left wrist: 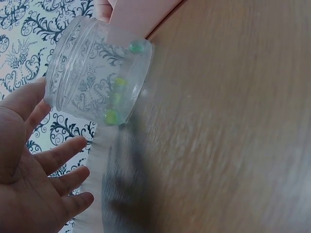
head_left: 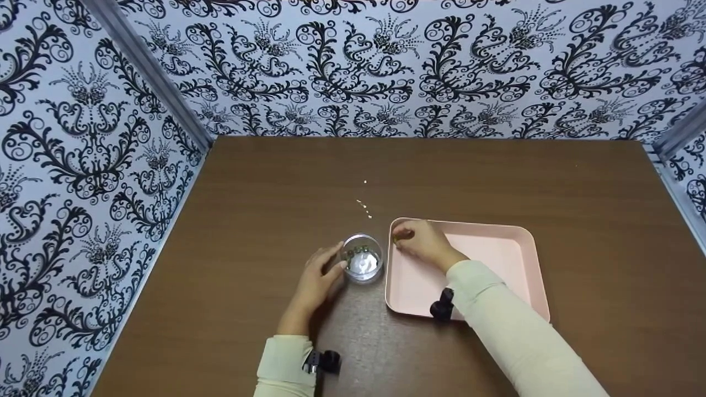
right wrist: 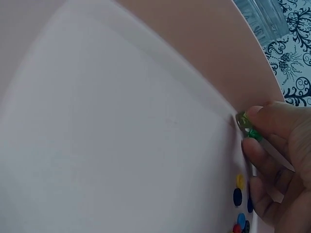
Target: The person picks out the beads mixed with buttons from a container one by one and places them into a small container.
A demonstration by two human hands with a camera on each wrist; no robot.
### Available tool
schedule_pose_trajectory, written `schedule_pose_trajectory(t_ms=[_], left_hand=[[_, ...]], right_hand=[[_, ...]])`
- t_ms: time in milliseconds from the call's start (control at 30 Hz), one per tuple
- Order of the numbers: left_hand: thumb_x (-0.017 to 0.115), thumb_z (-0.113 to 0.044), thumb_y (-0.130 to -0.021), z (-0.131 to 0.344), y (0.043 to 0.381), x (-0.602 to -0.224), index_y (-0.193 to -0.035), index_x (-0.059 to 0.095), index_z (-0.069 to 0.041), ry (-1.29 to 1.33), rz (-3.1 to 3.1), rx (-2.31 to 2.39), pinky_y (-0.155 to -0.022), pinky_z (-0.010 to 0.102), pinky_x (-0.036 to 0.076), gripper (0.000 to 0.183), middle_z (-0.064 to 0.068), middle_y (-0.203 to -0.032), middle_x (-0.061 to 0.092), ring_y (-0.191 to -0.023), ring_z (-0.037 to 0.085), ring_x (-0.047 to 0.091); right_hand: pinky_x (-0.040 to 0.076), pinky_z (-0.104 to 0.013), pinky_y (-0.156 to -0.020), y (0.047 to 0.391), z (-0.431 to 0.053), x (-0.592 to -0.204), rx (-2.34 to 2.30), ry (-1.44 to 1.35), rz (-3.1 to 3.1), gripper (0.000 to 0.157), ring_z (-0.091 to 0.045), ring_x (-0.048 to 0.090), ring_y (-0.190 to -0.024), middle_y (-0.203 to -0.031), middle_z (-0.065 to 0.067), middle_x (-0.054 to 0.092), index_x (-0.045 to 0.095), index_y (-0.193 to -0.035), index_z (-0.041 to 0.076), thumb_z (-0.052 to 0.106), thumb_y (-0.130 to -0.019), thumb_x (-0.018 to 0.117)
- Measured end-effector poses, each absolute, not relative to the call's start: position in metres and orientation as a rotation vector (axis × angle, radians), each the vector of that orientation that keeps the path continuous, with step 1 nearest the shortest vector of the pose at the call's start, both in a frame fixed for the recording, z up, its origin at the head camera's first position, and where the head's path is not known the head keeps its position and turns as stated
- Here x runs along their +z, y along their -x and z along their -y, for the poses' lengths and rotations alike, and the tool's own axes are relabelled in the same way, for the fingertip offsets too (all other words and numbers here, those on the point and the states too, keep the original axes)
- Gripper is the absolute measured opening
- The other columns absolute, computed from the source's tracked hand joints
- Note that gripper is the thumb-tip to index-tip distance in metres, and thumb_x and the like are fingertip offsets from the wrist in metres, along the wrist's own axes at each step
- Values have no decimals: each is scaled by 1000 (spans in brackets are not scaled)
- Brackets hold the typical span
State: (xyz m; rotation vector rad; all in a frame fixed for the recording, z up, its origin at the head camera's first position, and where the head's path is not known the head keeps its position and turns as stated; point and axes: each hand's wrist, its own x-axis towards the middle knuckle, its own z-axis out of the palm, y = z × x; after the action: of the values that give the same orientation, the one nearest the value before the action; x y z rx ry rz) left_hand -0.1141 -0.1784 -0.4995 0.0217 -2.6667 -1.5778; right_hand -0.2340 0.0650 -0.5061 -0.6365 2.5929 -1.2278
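My left hand point(head_left: 315, 278) rests against the near left side of a clear plastic jar point(head_left: 362, 274), thumb and forefinger at its rim and the other fingers spread loosely. Several green and yellow-green marbles point(left wrist: 111, 116) lie in the jar. Over the far left corner of a pink tray point(head_left: 469, 225), my right hand point(head_left: 422, 240) reaches down. In the right wrist view, its thumb and fingers pinch a yellow-green marble point(right wrist: 243, 120), with a darker green marble point(right wrist: 253, 135) right at the fingertips. Beside those fingers, small coloured button-like discs point(right wrist: 237, 196) lie along the tray wall.
The tray stands just right of the jar on a brown wooden table point(head_left: 265, 187). Small white specks point(head_left: 364, 207) lie on the table beyond the jar. Black-and-white patterned walls point(head_left: 364, 66) close off the back and the left side.
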Motion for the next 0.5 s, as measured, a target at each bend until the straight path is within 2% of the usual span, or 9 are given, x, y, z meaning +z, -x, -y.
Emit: schedule_pose_trajectory(t_ms=[500], left_hand=[[63, -18, -93, 178, 114, -498, -132, 58, -3, 5, 2656, -1564, -113, 60, 21, 42, 23, -134, 54, -134, 48, 33]], right_hand=[[52, -41, -87, 233, -65, -507, -1210, 692, -2628, 16, -26, 66, -92, -92, -9, 72, 73, -92, 2, 1, -76, 70]])
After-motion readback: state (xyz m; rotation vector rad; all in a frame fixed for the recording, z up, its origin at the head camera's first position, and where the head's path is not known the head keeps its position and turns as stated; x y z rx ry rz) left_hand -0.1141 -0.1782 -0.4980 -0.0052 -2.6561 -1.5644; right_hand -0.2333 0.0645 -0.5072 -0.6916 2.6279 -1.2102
